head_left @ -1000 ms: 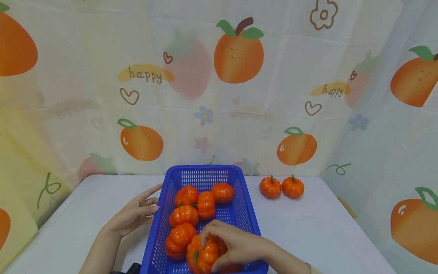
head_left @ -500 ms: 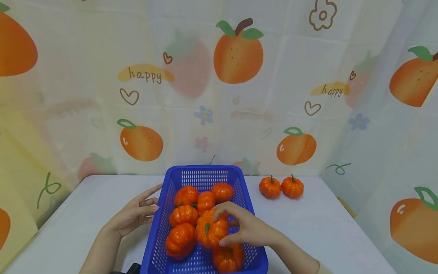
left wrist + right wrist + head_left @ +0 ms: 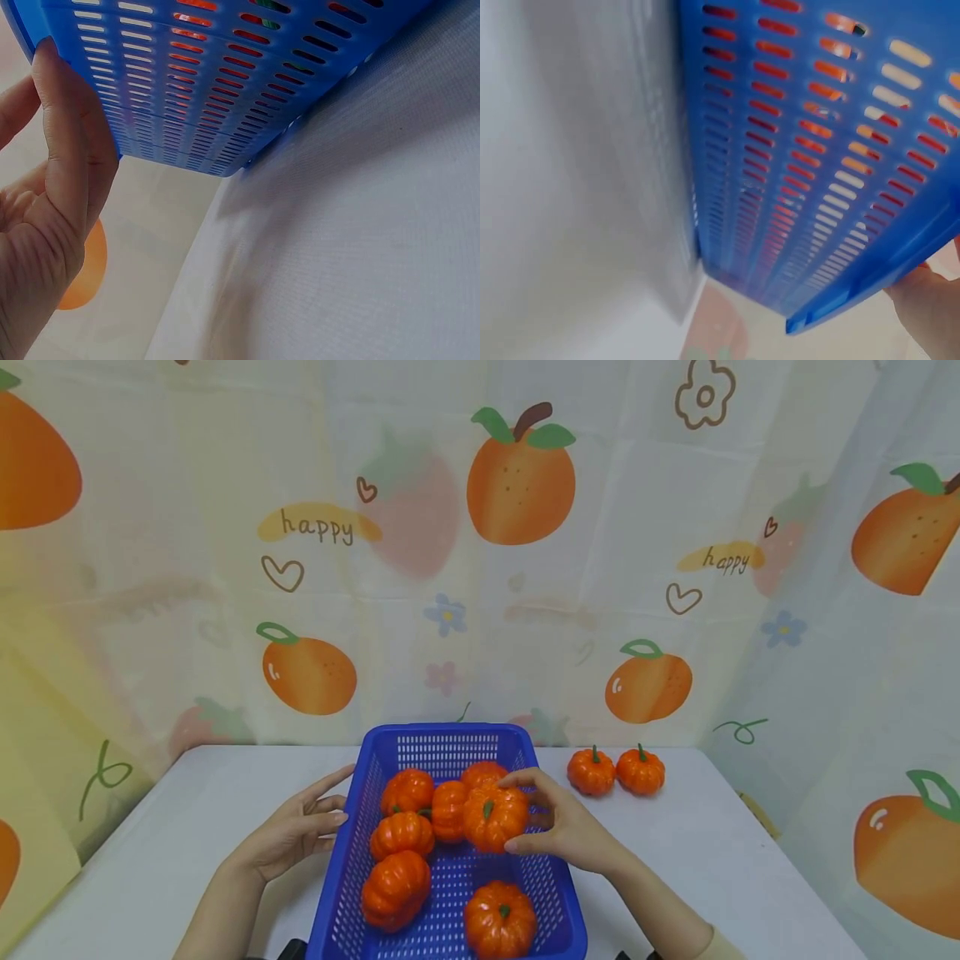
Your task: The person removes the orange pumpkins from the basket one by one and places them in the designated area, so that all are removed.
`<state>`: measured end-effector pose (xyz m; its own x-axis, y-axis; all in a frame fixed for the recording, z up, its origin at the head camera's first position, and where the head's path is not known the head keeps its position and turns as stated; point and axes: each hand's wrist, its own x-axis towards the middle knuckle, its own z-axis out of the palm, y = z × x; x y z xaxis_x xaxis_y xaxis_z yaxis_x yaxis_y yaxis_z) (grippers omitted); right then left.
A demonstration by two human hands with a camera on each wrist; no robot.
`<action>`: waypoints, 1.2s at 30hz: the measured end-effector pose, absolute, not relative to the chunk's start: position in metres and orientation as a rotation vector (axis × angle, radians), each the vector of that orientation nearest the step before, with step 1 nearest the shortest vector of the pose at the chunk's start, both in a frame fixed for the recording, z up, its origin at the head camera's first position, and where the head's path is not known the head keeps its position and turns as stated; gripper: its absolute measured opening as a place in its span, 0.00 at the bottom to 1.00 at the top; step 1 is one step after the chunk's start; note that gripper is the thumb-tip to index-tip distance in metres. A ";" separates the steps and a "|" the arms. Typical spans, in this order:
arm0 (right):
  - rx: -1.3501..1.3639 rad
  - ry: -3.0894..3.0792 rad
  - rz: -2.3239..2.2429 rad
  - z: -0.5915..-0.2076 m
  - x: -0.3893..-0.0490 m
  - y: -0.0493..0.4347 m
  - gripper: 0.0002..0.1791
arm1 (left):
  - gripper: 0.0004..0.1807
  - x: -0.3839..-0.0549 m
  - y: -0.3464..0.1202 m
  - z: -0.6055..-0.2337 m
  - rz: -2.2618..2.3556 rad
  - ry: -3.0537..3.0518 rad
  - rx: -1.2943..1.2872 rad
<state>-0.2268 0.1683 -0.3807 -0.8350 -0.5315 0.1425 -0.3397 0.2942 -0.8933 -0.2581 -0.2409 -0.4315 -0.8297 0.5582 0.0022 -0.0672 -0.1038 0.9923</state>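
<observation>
In the head view, my right hand (image 3: 573,828) pinches a small orange toy pumpkin (image 3: 495,820) between thumb and fingers, above the right side of a blue plastic basket (image 3: 450,902). Several more pumpkins lie in the basket, including one near its front right corner (image 3: 501,921) and one at the left (image 3: 396,891). My left hand (image 3: 291,828) rests its loosely bent fingers against the basket's left side; the left wrist view has a fingertip at the rim (image 3: 22,26). In the right wrist view the basket wall (image 3: 780,172) hides the held pumpkin and most of the hand.
Two pumpkins (image 3: 617,772) stand on the white table (image 3: 675,860) at the back right, outside the basket. A fruit-printed curtain (image 3: 480,593) hangs behind the table. Dark objects (image 3: 294,949) peek in at the bottom edge.
My right hand has carried the pumpkin from the basket's front toward its back right, uncovering the front right pumpkin. The left hand has stayed at the basket's left side.
</observation>
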 end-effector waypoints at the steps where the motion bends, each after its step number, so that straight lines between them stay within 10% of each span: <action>1: -0.798 2.379 -1.582 -0.381 -0.228 0.170 0.33 | 0.38 -0.258 -0.241 -0.432 1.985 1.754 0.537; 36: -0.242 2.526 -1.946 -0.390 -0.267 0.242 0.40 | 0.38 -0.258 -0.240 -0.431 2.006 1.719 0.546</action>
<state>-0.2667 0.2421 -0.3903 -0.9869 -0.0854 0.1367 -0.1540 0.2487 -0.9563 -0.2578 -0.2397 -0.4307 -0.8252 0.5646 0.0126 -0.0742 -0.1305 0.9887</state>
